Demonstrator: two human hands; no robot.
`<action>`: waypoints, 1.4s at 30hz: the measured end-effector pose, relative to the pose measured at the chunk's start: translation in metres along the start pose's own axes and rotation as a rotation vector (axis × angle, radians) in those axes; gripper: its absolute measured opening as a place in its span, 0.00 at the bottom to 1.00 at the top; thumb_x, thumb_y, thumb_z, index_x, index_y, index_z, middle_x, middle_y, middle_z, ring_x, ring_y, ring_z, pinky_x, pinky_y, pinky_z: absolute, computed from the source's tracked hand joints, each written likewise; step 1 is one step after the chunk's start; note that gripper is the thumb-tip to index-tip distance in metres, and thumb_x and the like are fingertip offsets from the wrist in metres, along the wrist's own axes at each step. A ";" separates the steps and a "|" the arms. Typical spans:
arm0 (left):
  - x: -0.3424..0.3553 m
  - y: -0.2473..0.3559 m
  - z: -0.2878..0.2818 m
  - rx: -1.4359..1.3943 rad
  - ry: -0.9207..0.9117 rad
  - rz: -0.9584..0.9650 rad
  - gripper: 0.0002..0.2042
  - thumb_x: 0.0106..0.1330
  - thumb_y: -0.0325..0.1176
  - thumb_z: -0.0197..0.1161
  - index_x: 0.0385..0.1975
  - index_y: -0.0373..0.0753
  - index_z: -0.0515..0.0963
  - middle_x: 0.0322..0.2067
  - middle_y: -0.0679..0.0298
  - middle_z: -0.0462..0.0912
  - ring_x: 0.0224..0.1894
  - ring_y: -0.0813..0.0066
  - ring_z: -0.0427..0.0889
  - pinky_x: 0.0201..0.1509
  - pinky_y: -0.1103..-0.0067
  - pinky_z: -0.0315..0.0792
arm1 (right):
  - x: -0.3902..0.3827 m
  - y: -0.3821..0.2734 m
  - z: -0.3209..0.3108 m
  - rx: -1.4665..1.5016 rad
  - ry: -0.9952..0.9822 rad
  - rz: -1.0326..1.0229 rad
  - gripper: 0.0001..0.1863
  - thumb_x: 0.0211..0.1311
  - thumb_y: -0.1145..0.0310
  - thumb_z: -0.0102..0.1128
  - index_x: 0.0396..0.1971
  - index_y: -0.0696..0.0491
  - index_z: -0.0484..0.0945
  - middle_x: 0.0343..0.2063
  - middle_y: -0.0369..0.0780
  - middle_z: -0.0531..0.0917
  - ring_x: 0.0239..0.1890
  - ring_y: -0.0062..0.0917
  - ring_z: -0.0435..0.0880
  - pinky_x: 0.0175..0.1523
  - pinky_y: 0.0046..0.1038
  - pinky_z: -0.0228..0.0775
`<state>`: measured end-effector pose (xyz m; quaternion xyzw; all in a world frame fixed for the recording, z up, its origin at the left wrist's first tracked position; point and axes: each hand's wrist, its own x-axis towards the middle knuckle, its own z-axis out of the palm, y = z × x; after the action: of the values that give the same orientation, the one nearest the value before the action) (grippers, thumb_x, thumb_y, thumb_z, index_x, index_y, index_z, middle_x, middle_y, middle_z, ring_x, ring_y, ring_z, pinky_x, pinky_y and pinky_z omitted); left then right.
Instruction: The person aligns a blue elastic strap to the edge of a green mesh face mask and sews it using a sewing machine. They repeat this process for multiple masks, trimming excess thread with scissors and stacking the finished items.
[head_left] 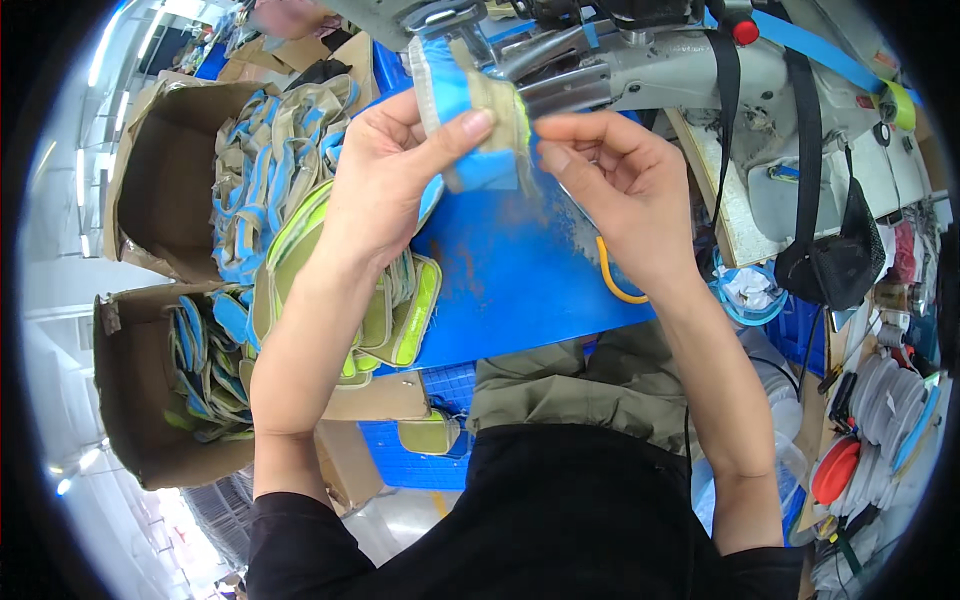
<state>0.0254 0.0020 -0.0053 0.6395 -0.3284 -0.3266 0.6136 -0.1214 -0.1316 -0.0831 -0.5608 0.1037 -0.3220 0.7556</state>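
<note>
My left hand (395, 165) is closed on a blue and beige fabric piece (490, 172), thumb on its front face. A lime-green trim runs down the piece's right edge. At that edge, the thumb and forefinger of my right hand (610, 165) are pinched together; any thread between them is too fine to make out. Scissors with a curved orange handle (606, 272) hang under the right palm, mostly hidden by the hand. Beneath my left forearm, a stack of similar lime-edged fabric pieces (412, 310) lies on the blue tabletop (500, 280).
The grey sewing machine (670, 75) stands just beyond my hands, with black straps (728, 120) hanging from it. Two cardboard boxes at left, an upper one (165, 170) and a lower one (130, 360), stand beside fabric pieces. A small blue bin (752, 305) hangs at right, near white spools (880, 400).
</note>
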 end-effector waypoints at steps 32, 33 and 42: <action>0.008 0.008 0.006 -0.238 0.052 -0.204 0.10 0.66 0.29 0.72 0.44 0.34 0.84 0.38 0.63 0.89 0.37 0.80 0.86 0.42 0.81 0.80 | 0.013 0.003 0.037 -0.033 0.178 -0.153 0.10 0.62 0.80 0.67 0.43 0.59 0.86 0.35 0.39 0.87 0.37 0.17 0.83 0.43 0.22 0.76; 0.007 0.008 0.005 -0.138 0.057 -0.156 0.10 0.66 0.30 0.72 0.44 0.33 0.84 0.37 0.63 0.89 0.37 0.80 0.86 0.43 0.80 0.80 | 0.011 0.006 0.037 -0.040 0.195 -0.169 0.10 0.62 0.79 0.67 0.43 0.59 0.86 0.35 0.39 0.87 0.37 0.18 0.84 0.43 0.22 0.75; 0.011 0.006 -0.011 -0.052 -0.040 -0.073 0.09 0.66 0.26 0.70 0.44 0.32 0.85 0.38 0.60 0.89 0.38 0.78 0.87 0.46 0.79 0.81 | 0.001 0.022 0.039 -0.351 0.257 -0.366 0.12 0.53 0.78 0.72 0.38 0.54 0.83 0.33 0.39 0.85 0.35 0.27 0.85 0.40 0.27 0.73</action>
<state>0.0403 -0.0007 0.0010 0.6284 -0.3086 -0.3700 0.6108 -0.0923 -0.0986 -0.0891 -0.6472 0.1499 -0.4988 0.5566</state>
